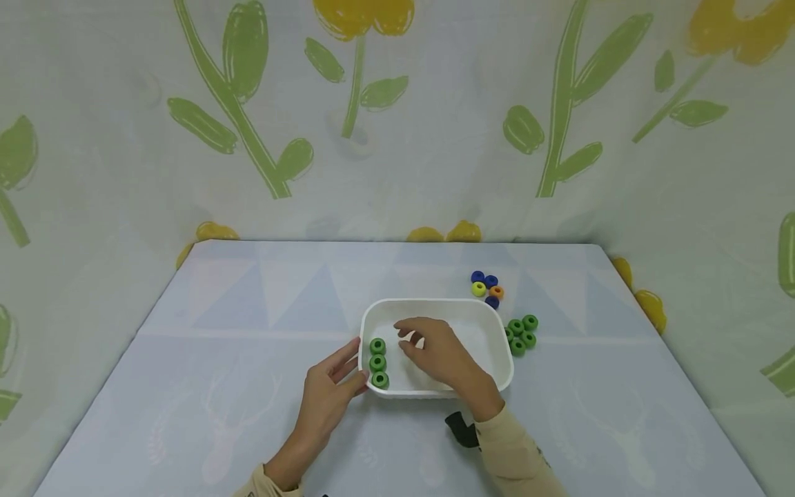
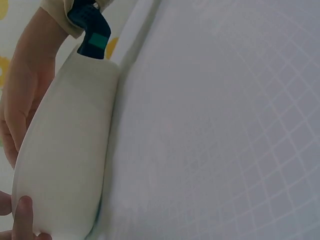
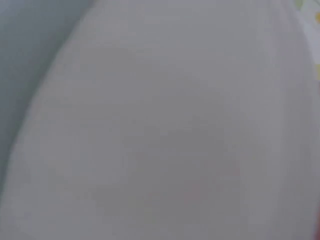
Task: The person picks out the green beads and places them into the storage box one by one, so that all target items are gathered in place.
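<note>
Green ring-shaped plastic beads point(image 1: 378, 363), three of them, lie in a row along the left inner wall of a white rounded-rectangle plastic tray point(image 1: 435, 304), which sits near the middle of a pale blue patterned tabletop point(image 1: 236, 359). The right hand point(image 1: 437, 352) hovers over the tray's floor with fingers loosely curled toward the beads; whether the fingertips pinch anything cannot be told. The left hand point(image 1: 326, 393) rests on the table with relaxed, straight fingers touching the tray's outer left wall, also seen from the left wrist view point(image 2: 22, 215). Four more green beads point(image 1: 522, 333) cluster just beside the tray's right wall, and a small group of blue, yellow and orange beads point(image 1: 486, 288) lies behind the tray.
</note>
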### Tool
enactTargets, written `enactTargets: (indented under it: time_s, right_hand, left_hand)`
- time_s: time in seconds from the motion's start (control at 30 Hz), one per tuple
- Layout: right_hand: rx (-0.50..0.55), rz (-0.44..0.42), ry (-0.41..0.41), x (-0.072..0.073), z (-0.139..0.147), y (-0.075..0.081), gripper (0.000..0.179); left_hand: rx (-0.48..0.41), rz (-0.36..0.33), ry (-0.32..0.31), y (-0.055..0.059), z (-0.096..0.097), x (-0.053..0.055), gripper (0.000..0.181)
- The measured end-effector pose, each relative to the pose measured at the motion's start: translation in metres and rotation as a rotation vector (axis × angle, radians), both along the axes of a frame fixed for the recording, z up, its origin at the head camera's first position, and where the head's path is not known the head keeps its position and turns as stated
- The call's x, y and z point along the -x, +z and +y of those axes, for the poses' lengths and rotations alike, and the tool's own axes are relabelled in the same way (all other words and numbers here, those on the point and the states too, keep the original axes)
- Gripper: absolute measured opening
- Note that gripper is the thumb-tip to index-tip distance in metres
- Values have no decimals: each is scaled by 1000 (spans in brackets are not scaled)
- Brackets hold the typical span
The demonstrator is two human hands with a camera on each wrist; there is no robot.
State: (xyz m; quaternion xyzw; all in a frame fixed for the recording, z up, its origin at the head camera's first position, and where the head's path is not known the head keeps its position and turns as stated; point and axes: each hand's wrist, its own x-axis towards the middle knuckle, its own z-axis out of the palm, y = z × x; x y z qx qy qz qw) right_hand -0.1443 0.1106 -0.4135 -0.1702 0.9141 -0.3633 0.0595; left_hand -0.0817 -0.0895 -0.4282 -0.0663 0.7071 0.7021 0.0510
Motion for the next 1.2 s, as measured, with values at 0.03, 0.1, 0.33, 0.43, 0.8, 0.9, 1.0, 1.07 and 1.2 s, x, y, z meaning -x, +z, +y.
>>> enactTargets:
  time_s: [0.03, 0.1, 0.33, 0.43, 0.8, 0.9, 1.0, 1.07, 1.2]
  right_hand:
    - [13, 16, -22, -1, 5, 2, 33]
    - [31, 59, -58, -3, 16, 7, 32]
    - [104, 149, -231, -12, 66, 19, 29]
    - [103, 156, -341, -16, 89, 19, 27]
    - [42, 160, -563, -34, 154, -6, 28]
    - [27, 143, -571, -36, 164, -14, 28]
    - [10, 113, -577, -36, 171, -20, 30]
    - [25, 62, -579, -35, 172, -23, 32]
    - [40, -34, -588, -33, 174, -28, 37]
  left_hand:
    - [1, -1, 2, 0, 0, 0, 57]
    - [0, -2, 1, 0, 0, 0, 58]
    - [4, -8, 5, 0, -1, 0, 58]
    - [7, -9, 9, 0, -1, 0, 58]
    - [19, -15, 4, 0, 0, -1, 57]
    - [18, -14, -1, 0, 1, 0, 57]
    - [21, -15, -1, 1, 2, -1, 57]
    - [28, -18, 3, 1, 2, -1, 57]
    - [33, -23, 3, 1, 2, -2, 56]
